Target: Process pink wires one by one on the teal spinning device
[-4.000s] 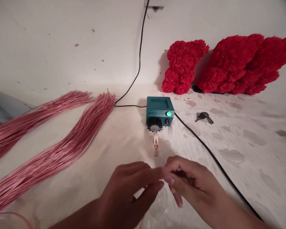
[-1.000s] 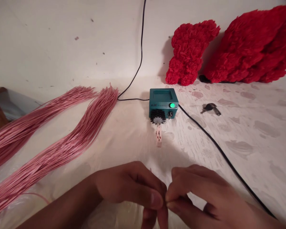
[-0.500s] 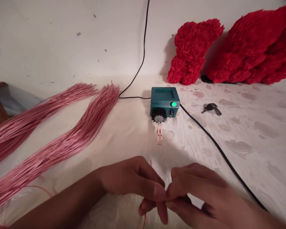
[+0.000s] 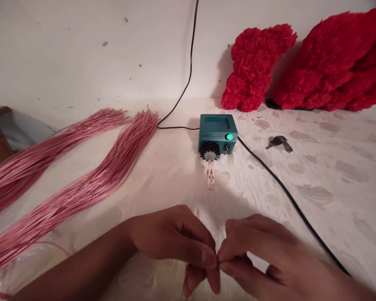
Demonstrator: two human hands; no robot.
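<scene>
My left hand [image 4: 181, 242] and my right hand [image 4: 263, 246] meet fingertip to fingertip low in the head view. Thumb and index finger of the left one are pressed together. A thin pink cord [image 4: 198, 214] shows just behind its knuckles, and a bit more pink peeks out under its lower fingers. The right hand pinches at the same spot, but whatever lies between its fingertips is too small and covered to make out. Beyond both hands stands a small teal machine [image 4: 217, 131] with a lit green button, a black toothed wheel and a pale clip [image 4: 211, 176] in front.
Two long bundles of pink cords [image 4: 106, 167] lie on the left of the plastic-covered table [image 4: 169, 167]. Red artificial flowers [image 4: 253, 67] lean on the wall at right. Keys [image 4: 279, 142] lie near them. A black cable [image 4: 288, 192] runs down the right side.
Both hands stay almost in place, fingertips still together. The left fingers have shifted very slightly, and less of the pink cord shows below them. The whole view has drifted a little.
</scene>
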